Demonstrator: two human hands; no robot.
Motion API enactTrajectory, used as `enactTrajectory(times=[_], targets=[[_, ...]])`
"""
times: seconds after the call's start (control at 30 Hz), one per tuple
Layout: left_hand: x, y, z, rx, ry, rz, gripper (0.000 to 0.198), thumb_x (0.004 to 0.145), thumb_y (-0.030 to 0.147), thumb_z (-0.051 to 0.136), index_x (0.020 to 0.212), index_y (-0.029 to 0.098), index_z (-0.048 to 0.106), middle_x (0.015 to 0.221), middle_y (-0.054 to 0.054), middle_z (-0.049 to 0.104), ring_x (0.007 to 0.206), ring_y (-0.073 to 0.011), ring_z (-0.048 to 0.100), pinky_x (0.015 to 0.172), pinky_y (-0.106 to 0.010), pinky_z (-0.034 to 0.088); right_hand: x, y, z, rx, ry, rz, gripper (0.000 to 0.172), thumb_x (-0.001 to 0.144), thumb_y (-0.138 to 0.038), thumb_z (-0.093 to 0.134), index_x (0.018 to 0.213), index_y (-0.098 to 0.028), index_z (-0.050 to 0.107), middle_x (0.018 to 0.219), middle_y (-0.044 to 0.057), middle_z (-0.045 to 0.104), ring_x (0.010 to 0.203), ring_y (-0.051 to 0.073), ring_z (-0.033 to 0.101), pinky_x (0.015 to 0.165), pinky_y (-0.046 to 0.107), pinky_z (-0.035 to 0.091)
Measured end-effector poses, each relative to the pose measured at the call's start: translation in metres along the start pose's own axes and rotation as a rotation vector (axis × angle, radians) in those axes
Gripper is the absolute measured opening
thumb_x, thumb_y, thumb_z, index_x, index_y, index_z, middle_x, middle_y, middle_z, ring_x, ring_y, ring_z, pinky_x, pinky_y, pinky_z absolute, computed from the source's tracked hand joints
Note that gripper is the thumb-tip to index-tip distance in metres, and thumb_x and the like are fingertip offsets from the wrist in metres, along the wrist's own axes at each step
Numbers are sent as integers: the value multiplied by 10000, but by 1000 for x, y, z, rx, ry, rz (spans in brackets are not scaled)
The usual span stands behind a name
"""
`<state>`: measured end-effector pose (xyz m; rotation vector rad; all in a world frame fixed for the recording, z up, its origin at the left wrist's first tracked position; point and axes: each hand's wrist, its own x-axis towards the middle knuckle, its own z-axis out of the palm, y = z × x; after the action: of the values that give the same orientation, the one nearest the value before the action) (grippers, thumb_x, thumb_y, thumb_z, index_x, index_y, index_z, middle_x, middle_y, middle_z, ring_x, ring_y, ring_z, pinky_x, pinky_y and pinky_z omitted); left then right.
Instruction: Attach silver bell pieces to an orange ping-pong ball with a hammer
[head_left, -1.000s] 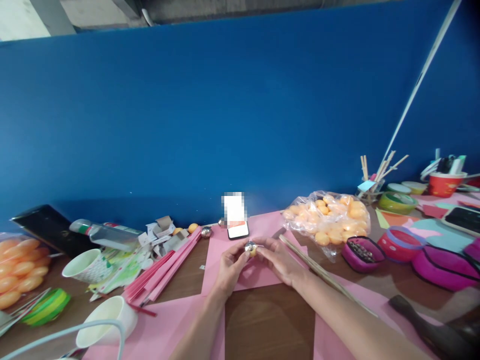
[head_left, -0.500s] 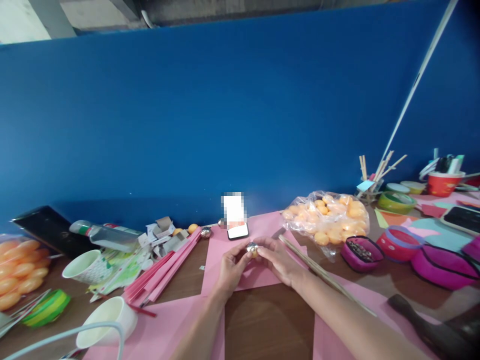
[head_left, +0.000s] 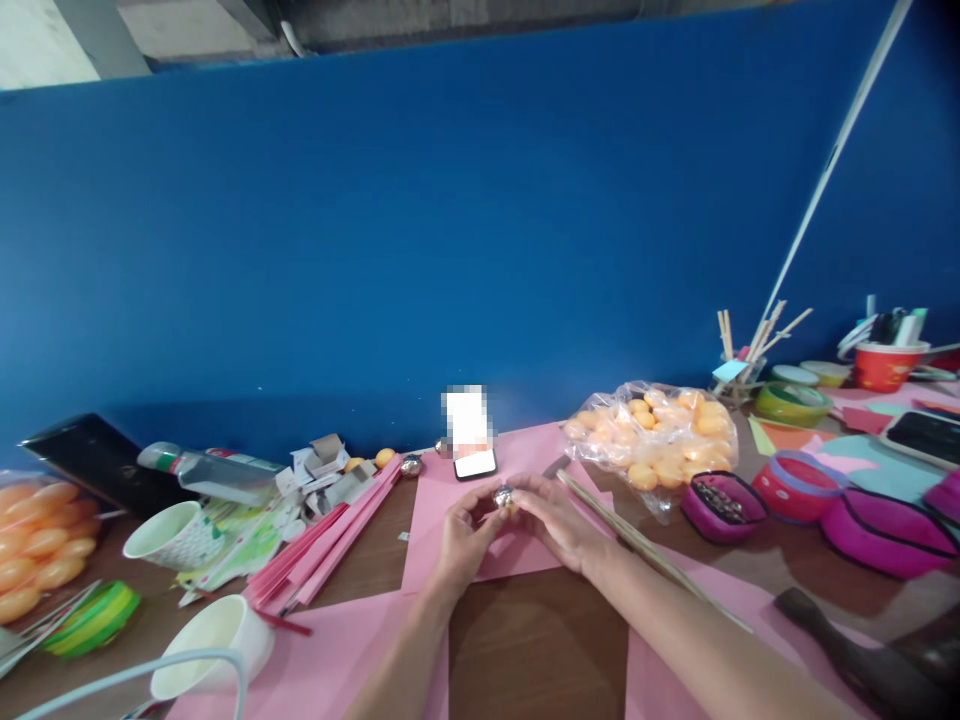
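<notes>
My left hand [head_left: 461, 535] and my right hand [head_left: 559, 522] meet over a pink paper sheet [head_left: 517, 470] in the middle of the table. Together their fingertips pinch a small ball [head_left: 502, 497], silver on the near side with orange showing behind. Both hands are closed round it. A phone [head_left: 475, 463] lies just beyond the hands, and a second silver ball [head_left: 411, 464] rests to the left of it.
A clear bag of orange balls [head_left: 656, 435] lies at right, beside thin wooden sticks [head_left: 637, 545] and magenta tins [head_left: 722, 505]. At left are white cups [head_left: 171, 533], pink paper strips [head_left: 330, 540], cardboard scraps and another bag of orange balls [head_left: 37, 545]. A blue wall stands behind.
My fingers shift slightly on the small ball; less orange shows now. Everything else is still.
</notes>
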<state>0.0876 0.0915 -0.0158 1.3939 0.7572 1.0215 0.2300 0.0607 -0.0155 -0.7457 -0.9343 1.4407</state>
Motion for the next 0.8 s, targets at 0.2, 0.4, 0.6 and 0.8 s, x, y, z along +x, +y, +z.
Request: enactTrajectory(times=[0.2,0.4,0.6,0.8], targets=[[1,-3,-1,-5,32,-6,414,659,302,662,1037,144,598,1002,-100,657,913,-231,612,785,-344,504,1,1,-1,-21,13,6,287,712,-291,654,958,-171,569,826,29,630,778,163,598,756,327,466],[1,0,-2,24,23,-11,413,671,310,650,1050,152,600,976,-89,668,878,-225,621,767,-339,511,2,0,-2,-1,-8,4,282,711,-314,658,944,-170,593,844,38,640,793,162,600,767,318,452],[0,3,-2,12,9,-19,423,680,302,642,1072,154,589,1017,-95,652,915,-223,609,791,-339,503,2,3,-4,37,-14,16,252,726,-279,652,948,-181,582,870,30,633,804,148,592,770,305,445],[-2,6,-3,8,-4,-29,417,696,318,626,1083,165,587,1067,-92,633,964,-229,587,829,-344,486,3,4,-6,57,-26,33,248,732,-265,647,960,-186,587,875,27,634,806,146,594,778,302,441]])
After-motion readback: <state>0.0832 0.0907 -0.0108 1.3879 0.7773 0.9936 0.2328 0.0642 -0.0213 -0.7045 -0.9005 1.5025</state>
